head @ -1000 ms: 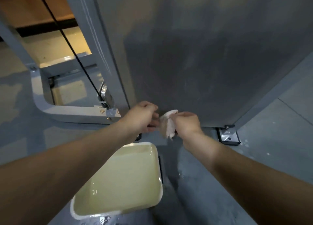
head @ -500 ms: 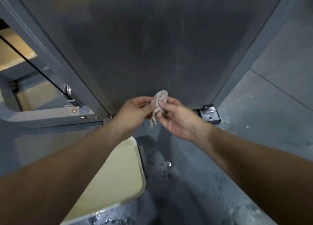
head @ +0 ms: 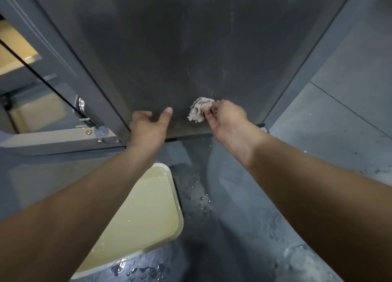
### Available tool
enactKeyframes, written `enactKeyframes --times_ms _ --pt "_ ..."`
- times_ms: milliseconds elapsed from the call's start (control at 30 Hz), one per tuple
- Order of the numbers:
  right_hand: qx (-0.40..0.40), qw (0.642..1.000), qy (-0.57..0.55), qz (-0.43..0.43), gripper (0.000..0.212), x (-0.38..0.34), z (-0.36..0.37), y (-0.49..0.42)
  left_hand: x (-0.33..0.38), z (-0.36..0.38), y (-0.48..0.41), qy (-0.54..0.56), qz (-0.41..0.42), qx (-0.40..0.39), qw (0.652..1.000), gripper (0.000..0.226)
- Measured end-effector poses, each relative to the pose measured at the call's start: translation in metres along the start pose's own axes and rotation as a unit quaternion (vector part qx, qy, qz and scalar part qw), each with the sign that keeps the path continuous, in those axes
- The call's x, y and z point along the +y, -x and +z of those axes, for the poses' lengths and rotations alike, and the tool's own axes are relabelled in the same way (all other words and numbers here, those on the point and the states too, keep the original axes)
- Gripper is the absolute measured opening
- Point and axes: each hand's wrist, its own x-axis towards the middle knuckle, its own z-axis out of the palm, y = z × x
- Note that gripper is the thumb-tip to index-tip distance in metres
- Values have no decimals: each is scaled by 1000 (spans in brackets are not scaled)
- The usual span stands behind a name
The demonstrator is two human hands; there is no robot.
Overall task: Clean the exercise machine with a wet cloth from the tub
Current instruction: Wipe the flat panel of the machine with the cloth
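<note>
The tub (head: 179, 209) holds yellowish water (head: 144, 213); the right hand (head: 228, 120) pinches the cloth (head: 199, 109) by the machine panel (head: 169, 48), left hand (head: 148, 128) relaxed.

The right hand (head: 228, 120) pinched a crumpled cloth (head: 199, 109) near the bottom of the machine's dark panel (head: 169, 48). The left hand (head: 148, 128) was spread open beside it, above the water-filled tub (head: 179, 216) on the wet floor (head: 244, 228).

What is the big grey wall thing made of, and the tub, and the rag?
The grey panel looks like painted metal: flat, matte, with thin scratches. The tub seems plastic: smooth, glossy cream rim, rounded corners. The rag, pinched in the right hand, looks like thin cloth, crumpled and frayed.
</note>
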Motion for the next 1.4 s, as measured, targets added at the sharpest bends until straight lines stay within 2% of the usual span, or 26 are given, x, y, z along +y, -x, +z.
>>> enactKeyframes --times_ms 67,167,233,267,333,433,567,667,733,833,867,933,1000,1067,1133,1200,1300,1400 --pt "-25 998 8 -62 23 -12 9 9 4 -5 -8 12 6 5 1000 75" --pt "-45 985 104 -129 25 -10 6 12 -4 1 -25 31 -12 14 999 111" --pt "2 979 176 -107 26 4 -1 4 4 9 -20 45 -40 28 998 129" --pt "25 978 190 -84 28 10 -2 4 14 11 -10 52 -52 25 997 131" --pt "31 974 210 -77 29 18 3 9 29 16 4 59 -64 21 996 121" --pt "-54 951 268 -143 33 19 14 17 33 21 6 70 -64 37 995 110" --pt "12 926 294 -236 18 6 2 13 28 19 -6 109 -81 36 990 134" --pt "25 874 356 -329 23 10 -4 13 22 18 -16 123 -86 30 988 130" --pt "29 867 383 -317 28 15 -6 9 20 21 -20 129 -95 27 987 126" --pt "60 868 437 -227 30 22 -10 3 29 21 -10 147 -118 19 982 131" --pt "61 866 440 -230 30 21 -9 3 34 20 -5 141 -114 21 983 127" --pt "38 856 421 -297 33 17 -1 9 38 21 -4 123 -98 40 987 118" --pt "20 842 416 -342 32 13 3 12 41 21 -5 112 -109 49 986 125" --pt "48 845 434 -309 29 15 -3 9 41 24 -7 104 -121 56 986 128" --pt "86 856 443 -252 26 18 -9 3 43 22 -2 99 -120 55 986 119" --pt "71 852 434 -284 28 15 -6 3 44 21 -2 89 -112 61 988 106" --pt "29 832 425 -355 31 7 -3 8 38 23 -11 83 -114 70 988 101" --pt "36 825 466 -318 31 11 -9 3 42 25 -11 83 -117 70 987 100"
